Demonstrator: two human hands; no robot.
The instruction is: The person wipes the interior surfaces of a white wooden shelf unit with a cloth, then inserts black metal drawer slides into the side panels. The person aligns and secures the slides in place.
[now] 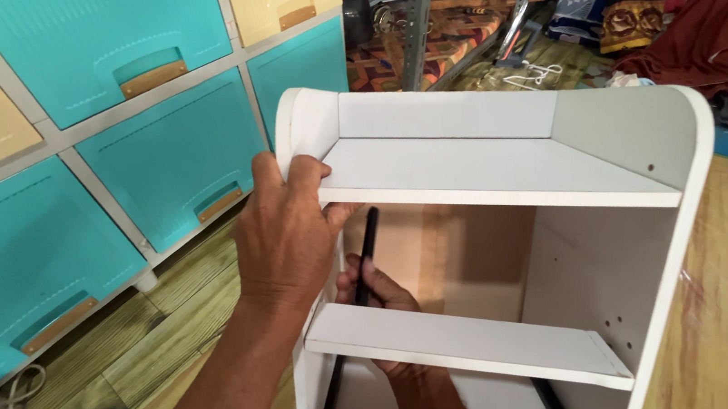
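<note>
1. The scene is lit brightly and evenly by soft daylight.
2. Soft shadow is cast beneath the top board of the white laminated wooden shelf unit (514,171).
3. Slight blur and wide-angle bending are seen towards the edges.

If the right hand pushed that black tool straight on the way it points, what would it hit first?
The right hand holds the black tool pointing up, so it would probably meet the underside of the top shelf first, though depth is unclear.
</note>
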